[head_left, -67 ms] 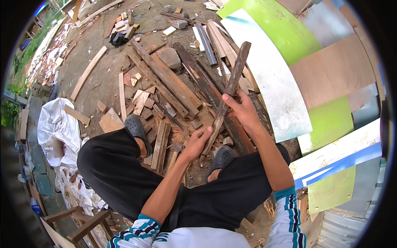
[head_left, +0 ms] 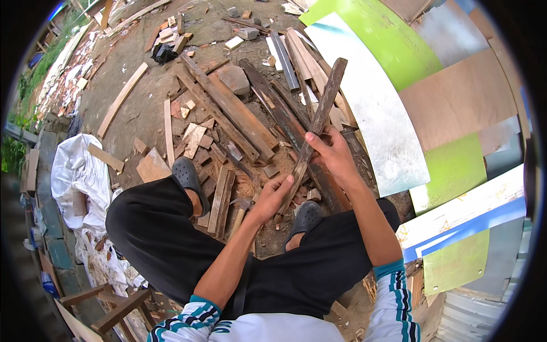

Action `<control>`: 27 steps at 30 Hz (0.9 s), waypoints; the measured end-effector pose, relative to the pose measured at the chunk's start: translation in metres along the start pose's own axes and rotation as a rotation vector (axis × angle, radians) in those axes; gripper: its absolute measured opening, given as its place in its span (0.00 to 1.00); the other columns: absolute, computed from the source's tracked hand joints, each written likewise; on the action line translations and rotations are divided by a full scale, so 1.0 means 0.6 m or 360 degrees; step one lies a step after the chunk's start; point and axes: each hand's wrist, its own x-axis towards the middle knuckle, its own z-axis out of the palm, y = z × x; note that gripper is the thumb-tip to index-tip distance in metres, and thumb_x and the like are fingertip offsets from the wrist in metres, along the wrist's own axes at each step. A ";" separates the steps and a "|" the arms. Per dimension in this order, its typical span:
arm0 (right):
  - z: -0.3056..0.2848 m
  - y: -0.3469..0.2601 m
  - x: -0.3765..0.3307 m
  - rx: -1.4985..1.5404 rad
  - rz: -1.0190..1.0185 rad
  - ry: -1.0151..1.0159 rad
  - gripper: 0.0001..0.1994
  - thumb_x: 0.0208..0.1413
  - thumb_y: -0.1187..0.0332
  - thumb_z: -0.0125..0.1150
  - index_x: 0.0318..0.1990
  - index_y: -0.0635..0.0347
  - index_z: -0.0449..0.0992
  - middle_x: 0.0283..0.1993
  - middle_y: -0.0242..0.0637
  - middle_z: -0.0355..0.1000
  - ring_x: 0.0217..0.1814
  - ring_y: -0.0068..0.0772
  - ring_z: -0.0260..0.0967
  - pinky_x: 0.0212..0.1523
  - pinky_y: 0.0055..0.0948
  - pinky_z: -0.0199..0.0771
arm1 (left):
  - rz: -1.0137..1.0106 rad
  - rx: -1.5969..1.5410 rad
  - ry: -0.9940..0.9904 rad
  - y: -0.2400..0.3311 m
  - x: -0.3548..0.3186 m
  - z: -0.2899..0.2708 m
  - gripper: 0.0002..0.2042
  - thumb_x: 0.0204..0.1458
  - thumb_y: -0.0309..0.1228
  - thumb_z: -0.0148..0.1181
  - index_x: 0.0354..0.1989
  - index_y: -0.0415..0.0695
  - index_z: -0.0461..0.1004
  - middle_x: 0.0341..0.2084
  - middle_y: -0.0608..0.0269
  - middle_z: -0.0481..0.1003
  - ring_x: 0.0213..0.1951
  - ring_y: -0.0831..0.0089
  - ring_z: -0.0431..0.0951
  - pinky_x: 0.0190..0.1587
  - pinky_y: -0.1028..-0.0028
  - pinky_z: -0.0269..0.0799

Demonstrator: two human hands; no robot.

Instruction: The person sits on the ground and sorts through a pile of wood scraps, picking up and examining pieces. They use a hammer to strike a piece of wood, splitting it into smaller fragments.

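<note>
A long, weathered brown wooden strip point(head_left: 325, 105) slants up and away to the right in front of me, raised above the ground. My left hand point(head_left: 274, 196) grips it near its lower end, thumb on top. Farther up, my right hand point(head_left: 331, 149) holds the strip around its middle, the thumb lying along its face and the fingers partly hidden behind it. Beneath the strip lie a dark plank point(head_left: 285, 117) and sawdust with small wood offcuts. A hammer point(head_left: 242, 205) seems to lie near my left hand, partly covered by wood.
Brown boards point(head_left: 239, 114) and a stone block point(head_left: 233, 80) lie ahead. At right are a white sheet point(head_left: 370, 108) and overlapping green and brown panels. A white sack point(head_left: 80, 176) sits at left, above a wooden stool frame point(head_left: 122, 310). My clogs point(head_left: 188, 176) flank the offcuts.
My right hand and the upper end of the strip have shifted very slightly to the right. Both hands keep their grip.
</note>
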 end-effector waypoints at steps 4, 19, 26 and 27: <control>0.012 0.026 -0.020 0.0037 -0.0114 -0.0077 0.28 0.57 0.58 0.68 0.57 0.67 0.65 0.46 0.38 0.72 0.46 0.26 0.72 0.40 0.27 0.79 | 0.0043 0.0046 0.0030 -0.013 -0.011 -0.003 0.20 0.67 0.50 0.44 0.43 0.43 0.70 0.25 0.66 0.72 0.21 0.80 0.70 0.24 0.79 0.65; 0.007 0.062 -0.037 0.0190 -0.0162 -0.0319 0.30 0.59 0.65 0.66 0.64 0.64 0.59 0.55 0.41 0.70 0.53 0.28 0.71 0.49 0.30 0.77 | -0.0131 -0.0111 0.0095 -0.027 -0.024 0.001 0.27 0.67 0.58 0.34 0.37 0.45 0.69 0.16 0.71 0.62 0.12 0.80 0.60 0.15 0.78 0.57; 0.007 0.075 -0.032 0.0210 -0.0218 -0.0404 0.31 0.56 0.67 0.69 0.63 0.64 0.61 0.53 0.38 0.69 0.52 0.27 0.69 0.54 0.29 0.72 | -0.0523 -0.0484 -0.0158 -0.040 -0.014 -0.013 0.36 0.63 0.65 0.25 0.32 0.43 0.69 0.10 0.70 0.59 0.10 0.76 0.59 0.15 0.74 0.59; 0.007 0.076 -0.033 0.0195 -0.0193 -0.0397 0.31 0.56 0.67 0.69 0.63 0.64 0.61 0.53 0.38 0.69 0.52 0.27 0.69 0.55 0.29 0.72 | -0.0503 -0.0456 -0.0184 -0.044 -0.012 -0.015 0.37 0.63 0.65 0.24 0.31 0.43 0.69 0.10 0.70 0.59 0.10 0.75 0.59 0.15 0.74 0.60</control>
